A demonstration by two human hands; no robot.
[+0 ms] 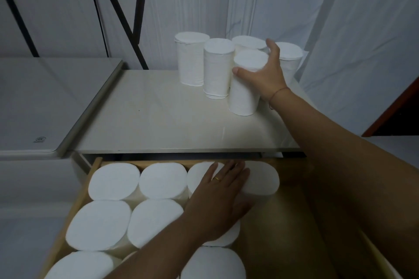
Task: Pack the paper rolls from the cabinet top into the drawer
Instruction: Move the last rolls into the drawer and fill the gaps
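Several white paper rolls stand upright on the cream cabinet top (pixel 158 120) at its far right. My right hand (pixel 265 75) is wrapped around the nearest roll (pixel 243 97), thumb on its left side, fingers behind it. Just left of it stands a second roll (pixel 216 70), and others stand behind. Below, the open wooden drawer (pixel 90 179) holds several rolls standing on end in rows. My left hand (pixel 217 201) lies flat, fingers spread, on the tops of the drawer's rolls, next to the back-row roll (pixel 263 179). The drawer's right part shows bare wood.
A grey-white appliance lid (pixel 45 106) adjoins the cabinet on the left. Black metal bars (pixel 136 18) lean against the white draped wall behind. A dark red-brown edge (pixel 394 111) shows at the right.
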